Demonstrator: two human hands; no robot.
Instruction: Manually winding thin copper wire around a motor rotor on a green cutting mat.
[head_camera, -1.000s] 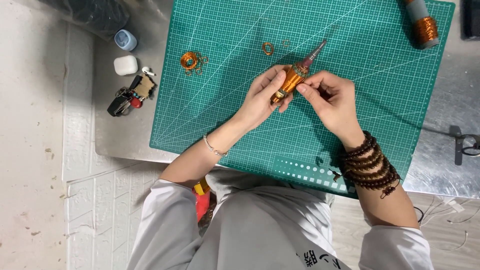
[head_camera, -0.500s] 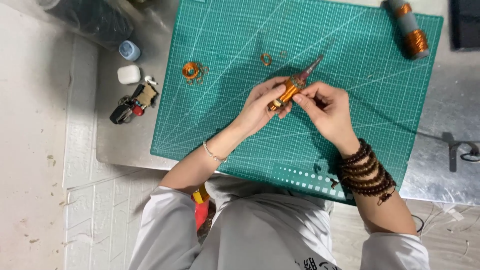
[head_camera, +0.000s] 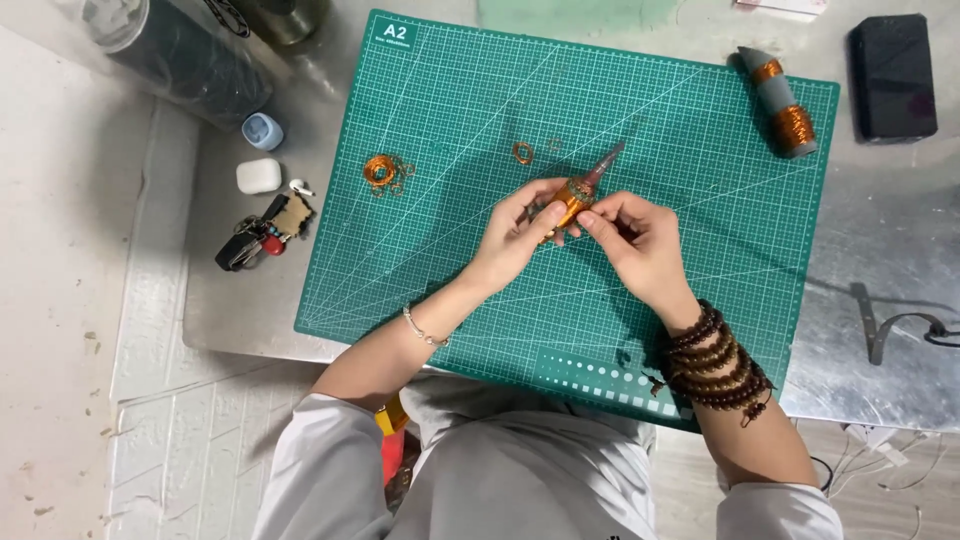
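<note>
While my left hand (head_camera: 515, 235) and right hand (head_camera: 640, 240) pinch a tapered, copper-wound tool (head_camera: 578, 192) above the green cutting mat (head_camera: 450, 130), my fingers hide its lower end.

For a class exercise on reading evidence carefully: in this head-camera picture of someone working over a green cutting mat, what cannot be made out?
- Tapered tool: its lower end is hidden by the left hand and right hand.
- What the fingers pinch there is too small to tell.
- Small copper rings on the cutting mat: too small to count.
- Dark cylinder, top left: cut off by the frame edge.
- Key bunch: details too small.
</note>
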